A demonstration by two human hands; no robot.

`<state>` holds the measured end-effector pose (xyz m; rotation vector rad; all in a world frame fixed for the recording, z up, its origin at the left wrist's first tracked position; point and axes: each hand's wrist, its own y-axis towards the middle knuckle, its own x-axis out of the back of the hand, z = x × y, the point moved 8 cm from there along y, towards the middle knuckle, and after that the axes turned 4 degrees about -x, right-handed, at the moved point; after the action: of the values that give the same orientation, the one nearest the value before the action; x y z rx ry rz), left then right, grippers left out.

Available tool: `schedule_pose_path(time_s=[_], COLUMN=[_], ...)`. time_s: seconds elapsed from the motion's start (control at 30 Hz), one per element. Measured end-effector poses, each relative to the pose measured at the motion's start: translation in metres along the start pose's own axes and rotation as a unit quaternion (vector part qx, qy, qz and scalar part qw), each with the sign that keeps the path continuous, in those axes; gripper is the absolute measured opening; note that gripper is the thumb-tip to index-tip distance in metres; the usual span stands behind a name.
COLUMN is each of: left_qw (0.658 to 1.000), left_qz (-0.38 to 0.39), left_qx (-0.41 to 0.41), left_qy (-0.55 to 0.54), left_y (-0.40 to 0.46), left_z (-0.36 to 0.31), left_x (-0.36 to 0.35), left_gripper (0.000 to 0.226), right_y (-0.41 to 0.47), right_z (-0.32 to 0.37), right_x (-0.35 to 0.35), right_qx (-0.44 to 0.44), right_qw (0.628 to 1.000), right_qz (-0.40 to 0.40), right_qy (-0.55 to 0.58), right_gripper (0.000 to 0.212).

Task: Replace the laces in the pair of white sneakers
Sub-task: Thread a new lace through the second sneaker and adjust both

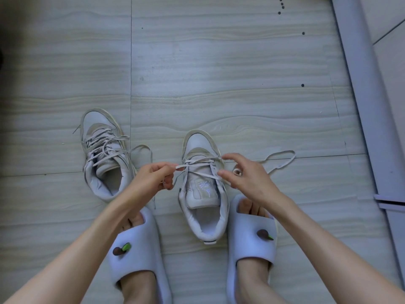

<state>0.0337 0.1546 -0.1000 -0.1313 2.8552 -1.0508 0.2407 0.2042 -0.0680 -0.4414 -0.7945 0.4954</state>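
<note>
Two white high-top sneakers stand on the floor, toes pointing away from me. The left sneaker (103, 154) is loosely laced, with slack loops trailing to its right. The right sneaker (202, 185) sits between my feet, its lower eyelets threaded. My left hand (151, 178) pinches one end of its white lace (197, 165) just left of the shoe. My right hand (245, 176) hovers over the shoe's right eyelets, thumb and forefinger spread around the lace there. The lace's other end (280, 159) loops across the floor to the right.
My feet wear pale slides, the left slide (140, 244) and the right slide (252, 235), flanking the right sneaker. The floor is pale wood-grain tile. A white frame or skirting (361, 84) runs along the right side.
</note>
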Motion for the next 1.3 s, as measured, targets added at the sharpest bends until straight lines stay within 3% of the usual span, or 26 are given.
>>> schedule_pose_path(time_s=[0.13, 0.23, 0.33, 0.4, 0.47, 0.53, 0.57, 0.63, 0.7, 0.87, 0.93, 1.0, 1.13, 1.3], left_qw=[0.998, 0.997, 0.999, 0.999, 0.999, 0.999, 0.999, 0.999, 0.999, 0.999, 0.999, 0.998, 0.995, 0.988], left_qz=[0.026, 0.008, -0.009, -0.017, -0.030, -0.028, -0.022, -0.008, 0.002, 0.007, 0.012, 0.016, 0.020, 0.002], left_qx=[-0.019, -0.040, -0.036, -0.032, -0.023, -0.008, -0.001, 0.010, 0.019, 0.030, 0.029, 0.022, 0.005, -0.014], left_qy=[0.061, 0.063, 0.018, 0.010, -0.003, -0.024, -0.031, -0.034, -0.027, 0.008, 0.032, 0.057, 0.098, 0.152], left_y=[0.001, 0.004, 0.007, 0.008, 0.009, 0.011, 0.011, 0.013, 0.014, 0.022, 0.025, 0.025, 0.020, 0.015], left_z=[-0.005, -0.011, -0.009, -0.006, -0.003, 0.001, 0.002, 0.002, 0.001, -0.001, -0.001, -0.003, -0.005, -0.004], left_x=[-0.005, -0.004, -0.001, -0.002, -0.003, -0.005, -0.006, -0.009, -0.010, -0.015, -0.018, -0.020, -0.024, -0.025], left_gripper=[0.019, 0.017, 0.022, 0.022, 0.019, 0.018, 0.019, 0.020, 0.021, 0.017, 0.015, 0.011, 0.006, 0.021], right_y=[0.003, 0.007, 0.010, 0.009, 0.008, 0.007, 0.007, 0.006, 0.005, 0.009, 0.011, 0.013, 0.012, 0.006], right_z=[0.008, 0.003, 0.002, -0.011, -0.027, -0.036, -0.037, -0.035, -0.033, -0.028, -0.018, -0.011, -0.007, -0.020], right_x=[0.004, 0.007, 0.015, 0.032, 0.040, 0.035, 0.031, 0.022, 0.013, 0.010, 0.010, 0.006, -0.004, 0.000], right_qx=[-0.004, -0.014, 0.003, -0.051, -0.118, -0.159, -0.170, -0.182, -0.198, -0.165, -0.121, -0.099, -0.099, -0.129], right_qw=[0.985, 0.983, 0.998, 0.983, 0.895, 0.750, 0.697, 0.649, 0.675, 0.910, 0.969, 0.991, 0.992, 0.991], right_qz=[0.027, 0.027, -0.032, -0.092, -0.110, -0.073, -0.054, -0.032, -0.025, -0.035, -0.036, -0.025, 0.023, 0.017], right_qy=[-0.171, -0.180, -0.057, 0.148, 0.415, 0.638, 0.694, 0.738, 0.710, 0.380, 0.212, 0.083, -0.069, 0.014], right_gripper=[0.028, 0.023, 0.019, 0.024, 0.031, 0.043, 0.048, 0.049, 0.043, 0.036, 0.033, 0.027, 0.026, 0.016])
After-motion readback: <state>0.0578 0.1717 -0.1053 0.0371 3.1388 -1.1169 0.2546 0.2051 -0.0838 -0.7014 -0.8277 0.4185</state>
